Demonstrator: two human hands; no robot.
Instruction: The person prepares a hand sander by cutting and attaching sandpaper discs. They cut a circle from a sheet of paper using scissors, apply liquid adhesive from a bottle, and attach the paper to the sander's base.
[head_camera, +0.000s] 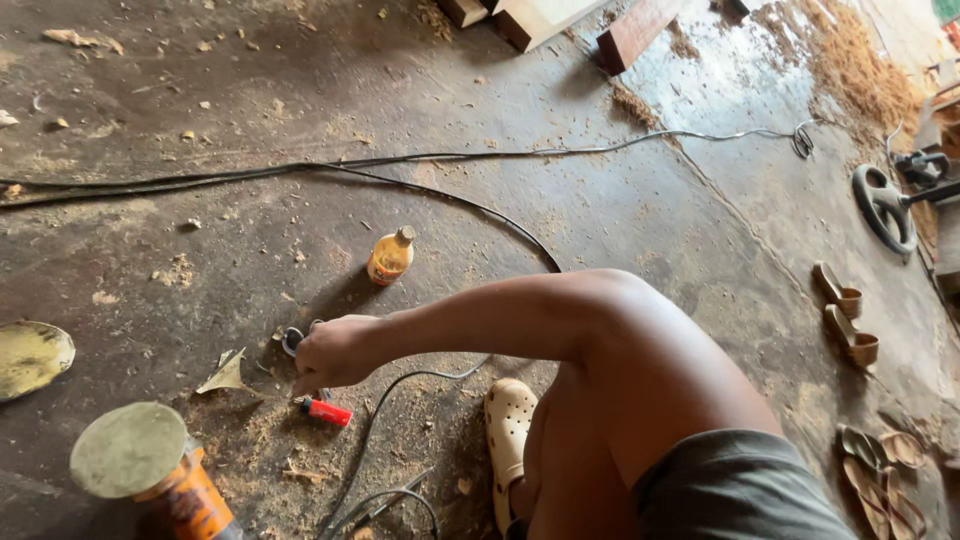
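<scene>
The person's hand (335, 352) (I cannot tell which one) reaches down to the dusty concrete floor (620, 215), fingers curled closed around a small grey metal ring (292, 340), beside a red lighter (325, 410) and a small amber bottle (390, 256).

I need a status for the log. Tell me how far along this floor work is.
Done: sawdust on the floor suggests some cutting is over. In hand: the hand reaches down beside a red lighter and a ring-handled tool, its grip hidden. Left: the cable lies loose and the bottle stands untouched.
</scene>
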